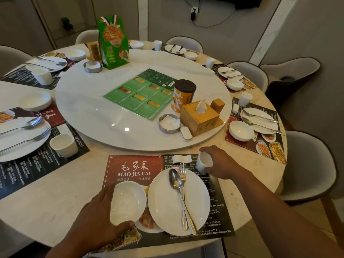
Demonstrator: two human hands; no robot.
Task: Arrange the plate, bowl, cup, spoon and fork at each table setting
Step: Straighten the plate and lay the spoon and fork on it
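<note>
My left grip (95,214) curls round the shallow white ceramic bowl (128,200), at nine o'clock of the round white plate (167,205). My right grip (222,162) clasps the small white cup (203,162) at the plate's one o'clock.

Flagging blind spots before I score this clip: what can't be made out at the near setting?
Head view, the bowl: left rim covered by the left hand gripping it.
The cup: right side behind the right hand; resting or lifted, unclear.
The fork: handle partly under the spoon.
The placemat: small print too small to read.
</note>
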